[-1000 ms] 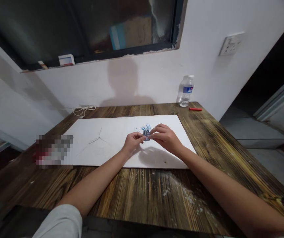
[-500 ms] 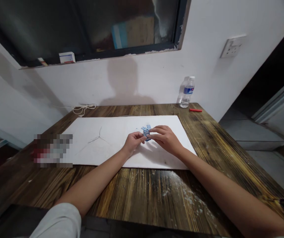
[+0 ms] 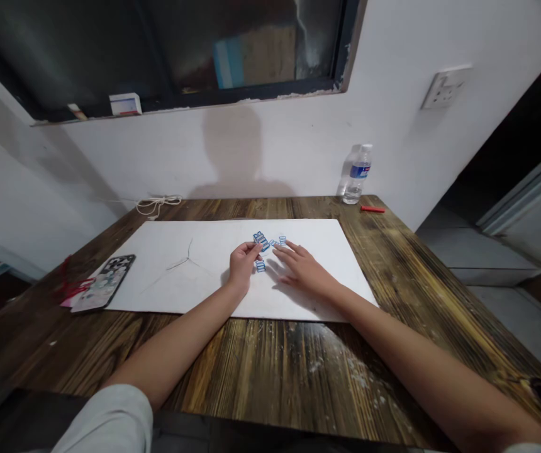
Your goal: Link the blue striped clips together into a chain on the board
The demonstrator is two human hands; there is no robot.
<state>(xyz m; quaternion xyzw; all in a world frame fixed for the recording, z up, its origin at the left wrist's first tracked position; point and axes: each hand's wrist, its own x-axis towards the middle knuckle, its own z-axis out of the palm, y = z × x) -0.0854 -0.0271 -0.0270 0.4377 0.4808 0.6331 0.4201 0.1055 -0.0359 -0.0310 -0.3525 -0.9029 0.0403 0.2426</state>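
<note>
My left hand (image 3: pixel 240 267) pinches a small piece with blue outlines and stripes (image 3: pixel 262 241) between thumb and fingers, just above the white board (image 3: pixel 223 289). A similar blue-striped piece (image 3: pixel 260 267) lies under the left fingertips. To the right, my right hand (image 3: pixel 304 269) is held low over the board, palm down, its fingers stretched out and holding nothing. More small blue-marked pieces (image 3: pixel 278 241) rest just beyond the right fingertips. What exactly these pieces are is too small to make out.
Dark lines (image 3: pixel 187 258) are drawn on the board's left half. A phone in a patterned case (image 3: pixel 105 284) overlaps its left edge. Along the back of the wooden table (image 3: pixel 251 365) are a white cable (image 3: pixel 157 202), a water bottle (image 3: pixel 357 176) and a red pen-like stick (image 3: pixel 373 209).
My left hand has shifted slightly left with the blue-striped piece, away from the right hand. My right hand has come off it and lowered, its fingers flatter. Another piece now shows below the left fingers.
</note>
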